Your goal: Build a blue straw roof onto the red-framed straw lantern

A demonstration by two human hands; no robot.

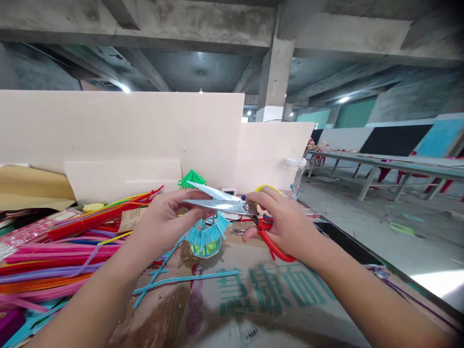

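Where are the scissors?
In the head view, near the middle: the scissors are in the right hand, blades open and pointing toward the left hand.

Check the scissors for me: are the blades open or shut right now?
Open. The scissors' two silver blades spread apart toward their tips, with a clear gap between them, while the right hand grips the red handles.
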